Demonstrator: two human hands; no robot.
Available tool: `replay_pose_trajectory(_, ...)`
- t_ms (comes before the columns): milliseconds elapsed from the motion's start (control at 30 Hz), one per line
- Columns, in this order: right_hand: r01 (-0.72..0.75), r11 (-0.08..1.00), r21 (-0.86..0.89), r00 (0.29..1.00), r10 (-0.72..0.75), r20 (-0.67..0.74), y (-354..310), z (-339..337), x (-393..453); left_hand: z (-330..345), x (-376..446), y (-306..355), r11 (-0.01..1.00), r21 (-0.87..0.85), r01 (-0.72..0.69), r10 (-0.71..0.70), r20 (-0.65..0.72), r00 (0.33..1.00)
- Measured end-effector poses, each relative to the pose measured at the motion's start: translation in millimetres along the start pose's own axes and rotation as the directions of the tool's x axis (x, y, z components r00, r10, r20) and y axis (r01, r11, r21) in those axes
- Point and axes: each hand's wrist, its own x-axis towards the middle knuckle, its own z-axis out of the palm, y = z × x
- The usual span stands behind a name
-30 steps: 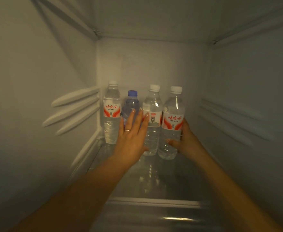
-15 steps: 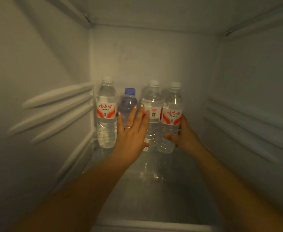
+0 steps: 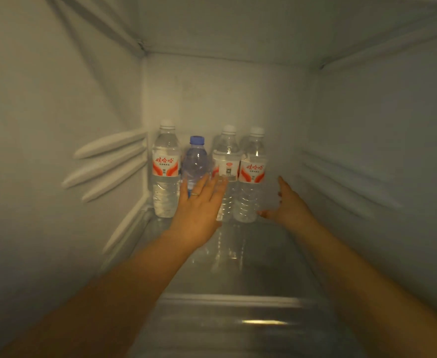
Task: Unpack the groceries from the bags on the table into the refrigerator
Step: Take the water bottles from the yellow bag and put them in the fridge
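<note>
The inside of a refrigerator (image 3: 367, 125) fills the view: pale walls with moulded ribs on both sides, and a glass shelf (image 3: 238, 267) running back to the rear wall. The shelf carries four water bottles in one upright row against the back, pushed towards the left corner, probably to keep the front and right of the shelf free for more groceries. From left to right stand a tall bottle with a red label (image 3: 166, 171), a shorter blue-capped bottle (image 3: 195, 161), a tall bottle showing its label's printed back (image 3: 226, 171), and another red-labelled bottle (image 3: 251, 174). They stand close together, apparently touching, which helps them stay up.

The left hand (image 3: 199, 210) reaches in with fingers straight and together, flat before the blue-capped bottle and its right neighbour, seemingly to steady or nudge them; whether it touches is unclear. The right hand (image 3: 287, 205) hovers spread and relaxed just beside the rightmost bottle, grasping nothing, its thumb near the bottle's base. A ring (image 3: 195, 194) shows on the left hand.
</note>
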Motion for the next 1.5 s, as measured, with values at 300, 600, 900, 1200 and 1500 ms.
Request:
replay_pose_trajectory(300, 0.104, 0.87, -0.482, 0.992, -0.125, -0.012, -25.1, -37.7, -114.7, -65.9, -71.0, 28.2, 0.918, -0.386, -0.097, 0.102, -0.007, 0.995)
replay_pose_trajectory(600, 0.05, 0.833, -0.551, 0.972, -0.168, -0.165, -48.4, -38.8, -296.5, -126.3, -191.5, 47.3, 0.823, -0.502, -0.266, 0.284, -0.043, 0.958)
replay_pose_trajectory(900, -0.164, 0.822, -0.546, 0.979, 0.07, -0.189, -49.3, -17.6, -521.0, -171.7, -346.4, 87.6, 0.716, -0.609, -0.342, 0.456, 0.036, 0.889)
replay_pose_trajectory(1200, -0.434, 0.751, -0.497, 0.9, 0.341, -0.272, -18.5, -30.1, -717.8, -210.1, -477.6, 182.2, 0.544, -0.69, -0.477, 0.664, 0.007, 0.747)
replay_pose_trajectory(1500, -0.599, 0.643, -0.477, 0.8, 0.477, -0.363, 33.0, -101.0, -940.0, -287.5, -613.5, 339.8, 0.384, -0.749, -0.54, 0.793, -0.031, 0.608)
